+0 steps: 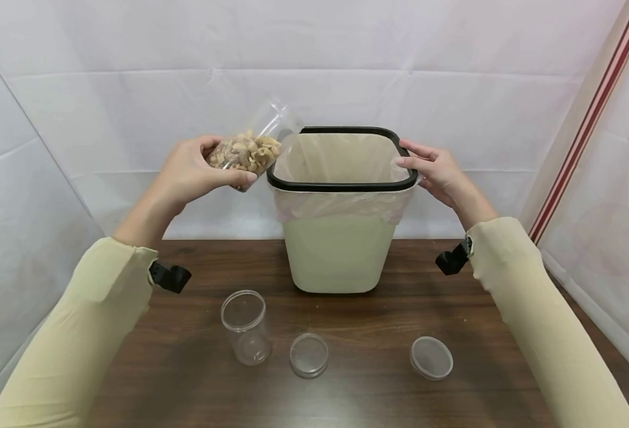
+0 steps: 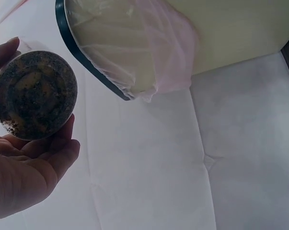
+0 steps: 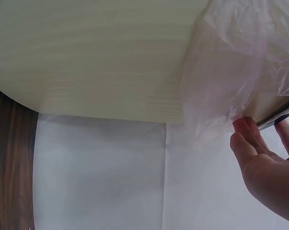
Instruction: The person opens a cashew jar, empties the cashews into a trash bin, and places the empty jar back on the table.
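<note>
My left hand (image 1: 188, 172) grips a clear plastic jar (image 1: 278, 119) partly filled with tan, curved, shell-like pieces (image 1: 250, 151). The jar is tilted, its mouth at the left rim of a pale green trash bin (image 1: 341, 249). In the left wrist view the jar's round base (image 2: 36, 96) looks dark, fingers and thumb around its side. My right hand (image 1: 445, 175) holds the bin's black rim (image 1: 346, 186) at the right, thumb over the inner edge and other fingers outside. A thin pinkish bag (image 3: 221, 76) lines the bin and folds over its outside.
On the brown wooden table (image 1: 368, 392), an uncovered clear jar (image 1: 250, 339) stands at the front left. A clear round lid (image 1: 309, 355) lies to its right, and another round lid (image 1: 431, 358) lies further right. White cloth (image 1: 186, 47) hangs behind and at both sides.
</note>
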The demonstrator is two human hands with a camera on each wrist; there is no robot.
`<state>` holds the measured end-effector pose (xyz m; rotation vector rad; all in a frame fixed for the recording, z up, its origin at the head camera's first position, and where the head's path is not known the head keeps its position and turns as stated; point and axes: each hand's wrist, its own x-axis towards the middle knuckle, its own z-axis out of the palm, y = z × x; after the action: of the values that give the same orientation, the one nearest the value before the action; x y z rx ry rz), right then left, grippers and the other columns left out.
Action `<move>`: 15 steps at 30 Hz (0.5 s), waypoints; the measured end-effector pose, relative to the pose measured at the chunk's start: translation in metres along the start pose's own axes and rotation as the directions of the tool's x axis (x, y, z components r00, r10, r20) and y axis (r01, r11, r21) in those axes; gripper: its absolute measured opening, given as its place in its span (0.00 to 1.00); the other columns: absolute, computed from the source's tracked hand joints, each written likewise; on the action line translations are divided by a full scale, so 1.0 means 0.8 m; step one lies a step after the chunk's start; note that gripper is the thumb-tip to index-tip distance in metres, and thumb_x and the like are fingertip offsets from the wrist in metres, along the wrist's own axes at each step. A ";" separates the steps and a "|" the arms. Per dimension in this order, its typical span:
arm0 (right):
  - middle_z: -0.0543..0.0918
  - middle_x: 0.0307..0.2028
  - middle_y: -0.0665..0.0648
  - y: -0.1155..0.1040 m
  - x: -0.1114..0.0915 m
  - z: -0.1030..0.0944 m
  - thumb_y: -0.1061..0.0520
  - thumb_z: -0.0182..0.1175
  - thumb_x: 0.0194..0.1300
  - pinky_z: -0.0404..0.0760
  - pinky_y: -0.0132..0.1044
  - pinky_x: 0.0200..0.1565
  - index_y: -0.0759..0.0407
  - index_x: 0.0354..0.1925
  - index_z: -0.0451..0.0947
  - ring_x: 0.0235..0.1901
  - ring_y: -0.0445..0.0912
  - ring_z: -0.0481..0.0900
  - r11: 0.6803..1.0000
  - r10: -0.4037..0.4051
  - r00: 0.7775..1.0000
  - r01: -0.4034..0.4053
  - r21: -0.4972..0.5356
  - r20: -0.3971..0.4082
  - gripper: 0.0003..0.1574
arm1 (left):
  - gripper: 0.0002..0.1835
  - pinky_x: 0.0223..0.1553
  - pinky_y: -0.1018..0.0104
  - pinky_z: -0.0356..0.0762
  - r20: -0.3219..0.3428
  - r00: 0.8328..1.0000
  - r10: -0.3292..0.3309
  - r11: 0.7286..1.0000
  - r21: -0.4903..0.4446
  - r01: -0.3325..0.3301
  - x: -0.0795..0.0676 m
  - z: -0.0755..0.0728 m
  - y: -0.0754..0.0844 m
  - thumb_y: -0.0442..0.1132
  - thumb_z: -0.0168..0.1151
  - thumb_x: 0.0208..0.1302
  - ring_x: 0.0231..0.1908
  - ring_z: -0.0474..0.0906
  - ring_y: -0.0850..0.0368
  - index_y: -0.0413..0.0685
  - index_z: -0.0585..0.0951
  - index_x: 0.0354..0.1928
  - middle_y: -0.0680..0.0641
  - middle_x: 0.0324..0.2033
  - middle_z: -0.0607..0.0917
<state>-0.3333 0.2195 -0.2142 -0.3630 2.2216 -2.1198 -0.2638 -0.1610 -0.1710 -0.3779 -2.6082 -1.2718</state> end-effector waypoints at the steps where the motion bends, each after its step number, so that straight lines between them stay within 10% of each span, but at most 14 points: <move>1: 0.52 0.69 0.53 0.000 0.000 0.000 0.58 0.62 0.58 0.61 0.40 0.61 0.57 0.68 0.55 0.66 0.44 0.54 1.000 0.004 1.000 -0.004 0.000 -0.003 0.43 | 0.38 0.38 0.65 0.69 -0.003 1.000 -0.001 1.000 0.010 0.001 0.003 0.000 0.001 0.50 0.73 0.42 0.40 0.70 0.57 0.43 0.72 0.56 0.45 0.43 0.76; 15: 0.52 0.69 0.51 0.002 -0.002 0.005 0.57 0.63 0.57 0.70 0.34 0.54 0.55 0.67 0.56 0.63 0.46 0.60 0.999 0.036 0.999 -0.035 0.008 -0.023 0.43 | 0.36 0.35 0.68 0.70 -0.007 1.000 -0.012 0.998 0.055 0.012 0.033 0.002 0.010 0.51 0.73 0.41 0.37 0.71 0.59 0.43 0.74 0.54 0.48 0.40 0.77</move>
<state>-0.3309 0.2157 -0.2159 -0.2976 2.2148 -2.1251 -0.2859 -0.1514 -0.1583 -0.3479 -2.6376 -1.1997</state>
